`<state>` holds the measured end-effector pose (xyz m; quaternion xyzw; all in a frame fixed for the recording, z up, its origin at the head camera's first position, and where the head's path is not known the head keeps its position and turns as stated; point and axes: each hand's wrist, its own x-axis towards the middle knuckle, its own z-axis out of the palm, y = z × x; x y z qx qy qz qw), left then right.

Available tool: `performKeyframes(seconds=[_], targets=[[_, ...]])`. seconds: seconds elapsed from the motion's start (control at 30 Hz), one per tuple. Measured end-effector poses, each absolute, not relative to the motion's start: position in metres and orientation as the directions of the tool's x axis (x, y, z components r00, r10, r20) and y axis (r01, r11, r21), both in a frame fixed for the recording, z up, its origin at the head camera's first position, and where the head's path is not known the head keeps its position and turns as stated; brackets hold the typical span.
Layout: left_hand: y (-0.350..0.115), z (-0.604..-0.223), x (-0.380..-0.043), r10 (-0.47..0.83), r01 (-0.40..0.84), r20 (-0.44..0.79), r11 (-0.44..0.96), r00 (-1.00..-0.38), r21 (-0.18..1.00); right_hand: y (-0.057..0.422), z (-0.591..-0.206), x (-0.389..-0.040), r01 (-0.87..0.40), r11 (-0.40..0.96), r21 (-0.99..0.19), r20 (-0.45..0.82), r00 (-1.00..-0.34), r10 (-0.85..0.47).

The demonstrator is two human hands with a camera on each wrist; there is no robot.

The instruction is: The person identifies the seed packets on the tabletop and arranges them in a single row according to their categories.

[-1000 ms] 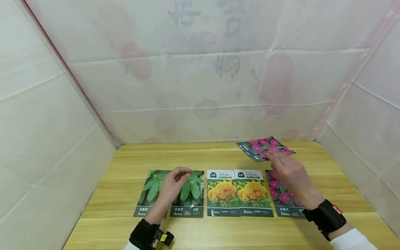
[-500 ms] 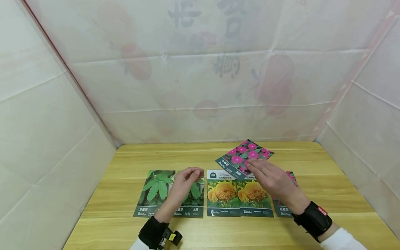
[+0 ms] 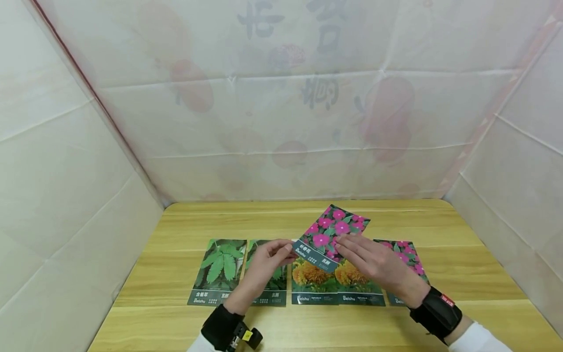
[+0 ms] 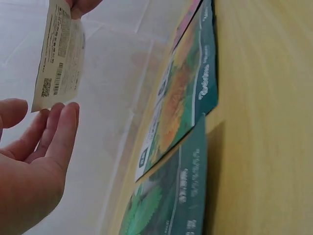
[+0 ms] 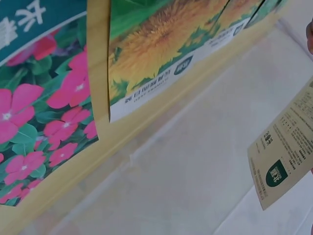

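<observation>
A seed packet with pink flowers (image 3: 331, 230) is held tilted above the table by my right hand (image 3: 374, 261), which pinches it at its right side. Its printed pale back (image 4: 61, 58) faces the left wrist camera. My left hand (image 3: 264, 264) is at the packet's lower left corner. In the left wrist view its fingertips (image 4: 68, 115) meet the lower edge, and the thumb looks slightly apart from it. Below lie two yellow-flower packets (image 3: 314, 278), partly covered by the held one. A second pink-flower packet (image 3: 406, 254) lies under my right hand.
Two green-leaf seed packets (image 3: 215, 269) lie at the left of the row, one partly hidden by my left hand. The wooden table (image 3: 176, 230) is enclosed by pale fabric walls (image 3: 264, 122) at the back and both sides.
My right hand has carried the pink-flower packet leftward and nearer, from above the right of the row to above the yellow-flower packets. My left hand has moved right, up to its corner.
</observation>
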<state>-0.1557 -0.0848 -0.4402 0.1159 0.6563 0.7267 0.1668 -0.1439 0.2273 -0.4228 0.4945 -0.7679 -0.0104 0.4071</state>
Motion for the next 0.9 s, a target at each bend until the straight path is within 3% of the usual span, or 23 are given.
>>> performKeyframes(seconds=[0.6,0.8,0.9], targets=[[-0.087,-0.445,-0.152,0.354,-0.165,-0.096,-0.171,-0.93,0.971,0.231,-0.429,-0.143,-0.772,0.491,0.404,0.613,-0.17,-0.772],[-0.088,-0.448,-0.151,0.319,-0.161,-0.092,-0.199,-0.943,0.967,0.236,-0.436,-0.145,-0.764,0.537,0.358,0.699,-0.163,-0.697],[-0.083,-0.449,-0.15,0.298,-0.165,-0.106,-0.181,-0.949,0.97,0.239,-0.448,-0.145,-0.756,0.601,0.258,0.781,-0.203,-0.59]])
